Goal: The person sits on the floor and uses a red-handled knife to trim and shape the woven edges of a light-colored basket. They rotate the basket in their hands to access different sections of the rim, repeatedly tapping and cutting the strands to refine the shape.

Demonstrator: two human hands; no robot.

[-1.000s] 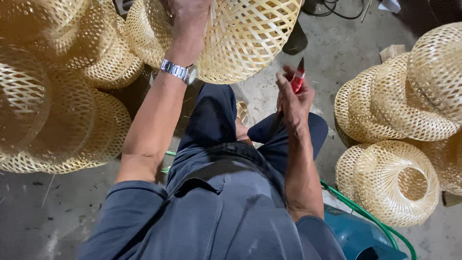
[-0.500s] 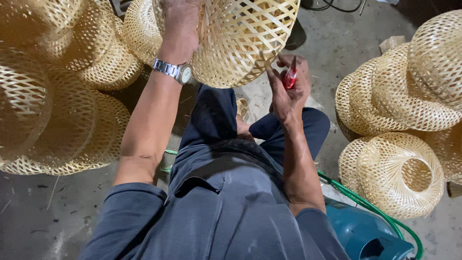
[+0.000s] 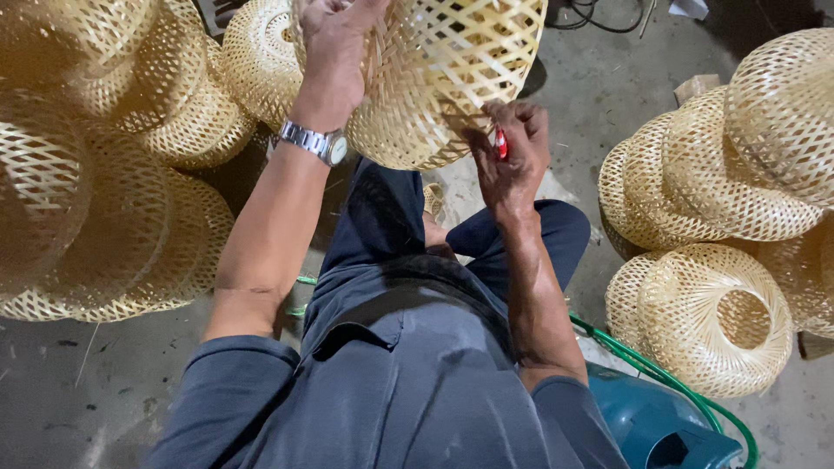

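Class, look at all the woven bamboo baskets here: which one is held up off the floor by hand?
The woven basket at top centre: the left hand grips it and the right hand, holding a red tool, touches its rim. The others sit in stacks.

Stacked woven baskets (image 3: 712,174) both sides; green hose (image 3: 669,378); concrete floor (image 3: 608,78).

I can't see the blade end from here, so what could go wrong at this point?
1. The right hand holds a small red-handled tool tight against the woven bamboo shade; a slip could nick the fingers or cut a sound strip.
2. The left hand alone carries the shade by its weave, so it might twist or sag.
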